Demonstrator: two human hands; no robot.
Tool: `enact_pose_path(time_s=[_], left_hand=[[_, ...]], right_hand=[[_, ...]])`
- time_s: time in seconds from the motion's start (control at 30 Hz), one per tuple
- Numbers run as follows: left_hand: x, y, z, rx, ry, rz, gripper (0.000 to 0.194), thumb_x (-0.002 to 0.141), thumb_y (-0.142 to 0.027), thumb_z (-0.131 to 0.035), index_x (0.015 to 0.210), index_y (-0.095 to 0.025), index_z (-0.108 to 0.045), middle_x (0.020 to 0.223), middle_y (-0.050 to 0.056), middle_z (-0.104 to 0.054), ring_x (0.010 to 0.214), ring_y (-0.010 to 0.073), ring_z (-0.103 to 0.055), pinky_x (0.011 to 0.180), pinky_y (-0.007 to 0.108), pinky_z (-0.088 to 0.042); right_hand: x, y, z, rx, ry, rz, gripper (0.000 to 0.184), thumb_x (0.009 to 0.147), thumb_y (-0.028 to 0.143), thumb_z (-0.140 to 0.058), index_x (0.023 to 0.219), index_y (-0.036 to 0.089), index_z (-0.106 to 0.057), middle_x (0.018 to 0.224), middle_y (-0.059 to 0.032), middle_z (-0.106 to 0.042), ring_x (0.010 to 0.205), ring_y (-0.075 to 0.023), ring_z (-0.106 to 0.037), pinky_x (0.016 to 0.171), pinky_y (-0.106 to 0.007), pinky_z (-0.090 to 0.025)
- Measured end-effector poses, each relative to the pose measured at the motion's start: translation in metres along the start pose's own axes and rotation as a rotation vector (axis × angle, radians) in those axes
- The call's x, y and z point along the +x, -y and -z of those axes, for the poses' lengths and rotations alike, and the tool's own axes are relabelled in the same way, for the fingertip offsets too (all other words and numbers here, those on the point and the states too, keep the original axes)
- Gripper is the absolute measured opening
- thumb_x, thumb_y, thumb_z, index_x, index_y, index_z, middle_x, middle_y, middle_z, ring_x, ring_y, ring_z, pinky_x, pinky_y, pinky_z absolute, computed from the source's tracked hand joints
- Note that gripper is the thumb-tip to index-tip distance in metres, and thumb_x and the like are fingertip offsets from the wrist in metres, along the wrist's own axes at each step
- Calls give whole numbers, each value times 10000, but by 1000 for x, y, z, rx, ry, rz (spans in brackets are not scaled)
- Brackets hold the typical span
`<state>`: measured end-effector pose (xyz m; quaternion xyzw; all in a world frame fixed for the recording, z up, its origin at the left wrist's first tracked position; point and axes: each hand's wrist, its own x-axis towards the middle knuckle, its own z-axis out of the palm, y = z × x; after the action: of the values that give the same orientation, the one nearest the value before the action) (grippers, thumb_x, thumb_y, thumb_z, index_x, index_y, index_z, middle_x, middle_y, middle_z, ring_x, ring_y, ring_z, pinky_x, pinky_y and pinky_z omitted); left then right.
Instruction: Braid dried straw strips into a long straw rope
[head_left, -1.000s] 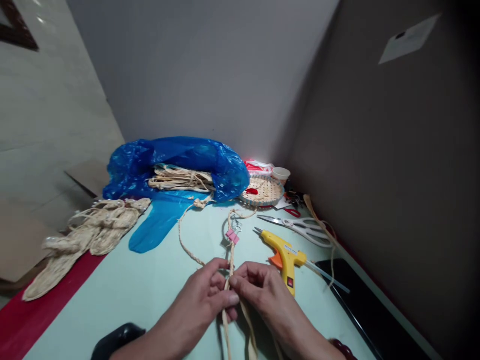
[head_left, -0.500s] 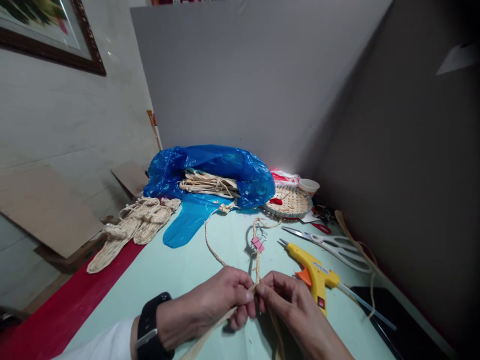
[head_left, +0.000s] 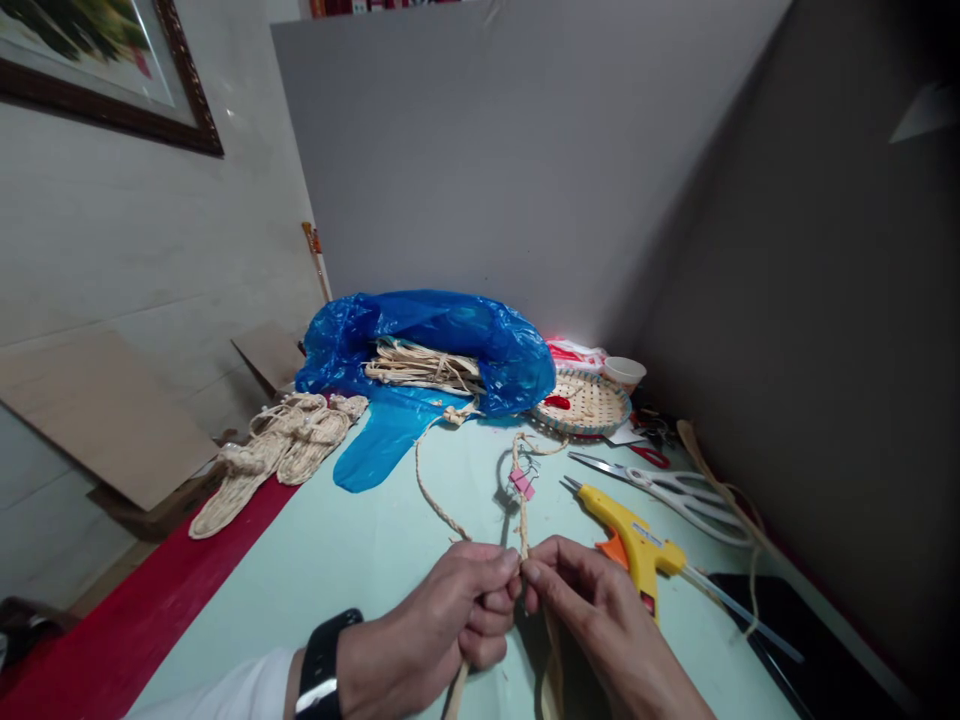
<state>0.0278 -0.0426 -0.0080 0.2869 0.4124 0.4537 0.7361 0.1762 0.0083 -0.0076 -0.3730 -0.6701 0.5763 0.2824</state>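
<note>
My left hand (head_left: 442, 625) and my right hand (head_left: 596, 620) meet at the near edge of the pale green table (head_left: 352, 545), both pinched on a braided straw cord (head_left: 523, 520). The cord runs away from my fingers to a pink binder clip (head_left: 522, 484). Loose flat straw strips hang down below my hands. A second twisted straw strand (head_left: 431, 495) curves from my left hand back toward the blue bag. A black watch sits on my left wrist.
A yellow glue gun (head_left: 626, 525) lies just right of my hands, white-handled scissors (head_left: 660, 485) beyond it. A blue plastic bag (head_left: 427, 345) holds straw bundles. A round woven tray (head_left: 585, 402), a small cup (head_left: 624, 372) and woven straw sandals (head_left: 277, 450) lie farther back.
The view tilted up and left, revealing my watch and sleeve. My fingers shifted slightly along the braid while keeping their pinch; the loose strips swung under my hands.
</note>
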Motion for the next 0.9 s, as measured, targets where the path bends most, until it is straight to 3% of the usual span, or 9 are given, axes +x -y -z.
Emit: enact_pose_path(time_s=[0.13, 0.3, 0.4, 0.5, 0.57, 0.67, 0.8, 0.9], left_hand=[[-4, -1, -4, 50, -83, -32, 198, 813, -313, -549, 692, -182, -463, 542, -106, -298, 443, 47, -130, 432, 224, -82], [-1, 0, -4, 228, -209, -22, 199, 803, -341, -543, 684, -186, -505, 478, -98, -384, 359, 39, -177, 386, 233, -76], [-3, -2, -2, 350, -228, -38, 197, 783, -325, -566, 639, -200, -518, 460, -75, -426, 364, 71, -263, 377, 235, -170], [-16, -9, -5, 462, -257, -127, 147, 752, -276, -624, 645, -211, -547, 644, -9, -543, 612, 147, -479, 568, 251, -371], [-28, -15, -9, 637, -256, -194, 79, 746, -245, -625, 697, -229, -564, 776, 25, -583, 797, 208, -513, 750, 293, -391], [-34, -21, -10, 872, -206, -242, 30, 774, -223, -573, 755, -243, -564, 813, 43, -586, 843, 243, -505, 838, 337, -358], [-16, -19, -3, 852, -133, -219, 185, 840, -270, -481, 661, -229, -497, 679, 1, -534, 691, 189, -490, 720, 298, -367], [1, -12, 4, 789, -141, -180, 210, 823, -275, -450, 625, -214, -490, 576, -41, -457, 564, 142, -419, 573, 257, -323]], right_hand=[[-4, 0, 0, -108, -18, 10, 340, 870, 464, -506, 703, 177, -578, 684, -30, -625, 658, -162, -557, 613, -256, -410], [-9, 3, 3, -417, 17, 13, 348, 909, 459, -429, 748, 194, -586, 693, -18, -634, 661, -166, -562, 605, -251, -390], [-9, 1, 5, -541, 51, 2, 374, 924, 473, -380, 761, 198, -573, 671, -13, -621, 630, -165, -548, 578, -253, -373], [-9, 0, 6, -614, 71, 24, 369, 936, 468, -345, 783, 200, -549, 673, -13, -618, 627, -168, -546, 596, -263, -378], [-10, -1, 5, -634, 78, 38, 350, 937, 453, -343, 786, 202, -534, 690, -21, -624, 631, -174, -553, 602, -272, -379], [-10, -1, 4, -623, 92, 59, 333, 938, 440, -347, 780, 204, -521, 700, -29, -623, 633, -180, -560, 600, -280, -376], [-7, -3, 4, -594, 89, 88, 329, 939, 429, -357, 757, 206, -514, 670, -22, -604, 615, -176, -542, 582, -276, -362], [-4, -3, 6, -566, 81, 96, 323, 929, 418, -390, 735, 203, -532, 655, -16, -600, 608, -172, -530, 571, -274, -350]])
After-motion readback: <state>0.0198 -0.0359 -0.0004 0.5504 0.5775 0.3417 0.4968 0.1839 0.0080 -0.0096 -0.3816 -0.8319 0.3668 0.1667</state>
